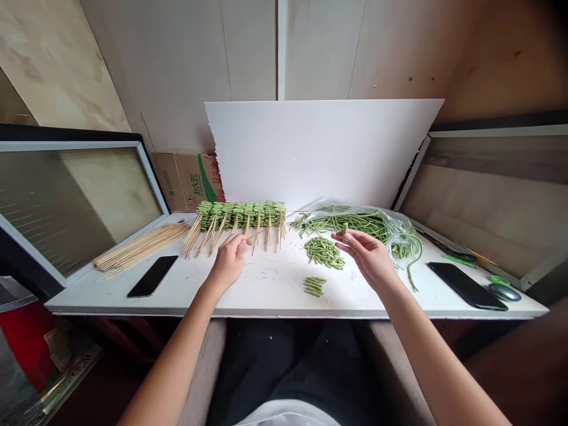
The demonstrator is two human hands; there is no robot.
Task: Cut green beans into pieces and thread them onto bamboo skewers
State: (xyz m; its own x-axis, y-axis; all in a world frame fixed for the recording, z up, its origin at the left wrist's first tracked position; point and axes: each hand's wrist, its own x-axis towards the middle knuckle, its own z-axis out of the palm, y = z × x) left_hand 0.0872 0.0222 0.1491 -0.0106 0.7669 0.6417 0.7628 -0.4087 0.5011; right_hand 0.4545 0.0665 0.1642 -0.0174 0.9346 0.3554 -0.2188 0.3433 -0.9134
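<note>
My left hand (231,255) is closed in a pinch above the table, in front of the finished bean skewers (242,214). A thin bamboo skewer, partly hidden by the fingers, seems to point right from its grip. Between the thumb and fingers of my right hand (366,253) is a short piece of green bean (345,228), held upright. Below and left of that hand lies a heap of cut bean pieces (325,253). Nearer the front edge, several bean pieces (315,286) lie side by side in a small row.
Loose bamboo skewers (142,245) and a black phone (152,276) lie on the left. Long beans in a plastic bag (355,220) are at the back right. Another dark phone (465,286), a mouse (504,291) and scissors (461,254) lie far right. A white board (326,151) stands behind.
</note>
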